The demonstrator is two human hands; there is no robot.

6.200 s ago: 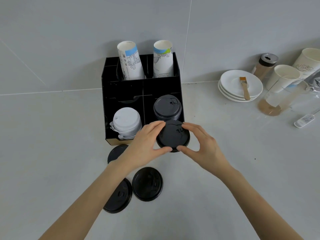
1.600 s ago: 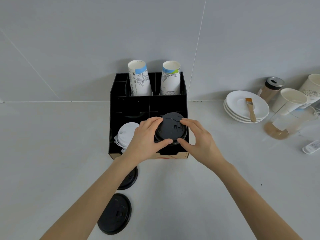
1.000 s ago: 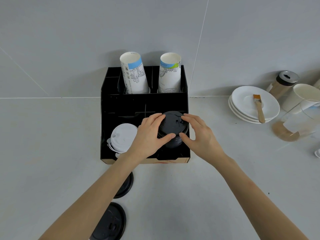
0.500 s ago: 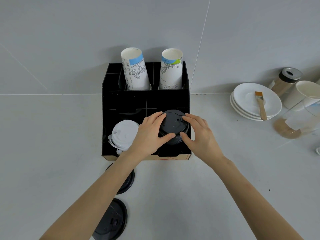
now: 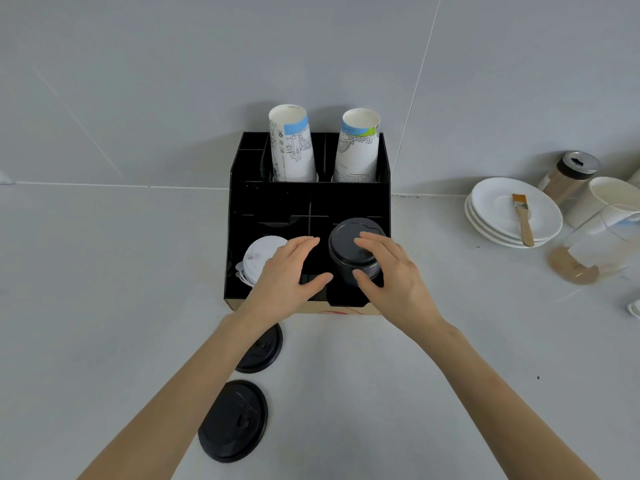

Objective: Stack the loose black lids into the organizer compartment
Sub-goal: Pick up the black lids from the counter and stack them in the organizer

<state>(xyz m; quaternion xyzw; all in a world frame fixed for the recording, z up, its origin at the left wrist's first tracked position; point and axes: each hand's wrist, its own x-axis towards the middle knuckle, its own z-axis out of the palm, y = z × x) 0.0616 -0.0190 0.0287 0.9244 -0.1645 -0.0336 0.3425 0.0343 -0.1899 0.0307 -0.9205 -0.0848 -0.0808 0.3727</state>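
Two loose black lids flat on the counter, lower centre: nearer lid [image 5: 232, 420] and farther lid [image 5: 260, 349], below the left hand [image 5: 289, 271]. Left hand spread, empty, closer. Right hand [image 5: 389, 275] loosely open against black lid stack [image 5: 353, 249] in organizer [image 5: 311, 202].

Black organizer [image 5: 308, 199]; black lid stack [image 5: 351, 249] at its 4 o'clock, white lid stack [image 5: 261, 252] at 8; line-drawn white cups [image 5: 292, 147] banded blue.

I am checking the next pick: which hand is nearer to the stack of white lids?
Left. The left hand partly overlaps the white lids; the right hand is one compartment over, at the stack of black lids.
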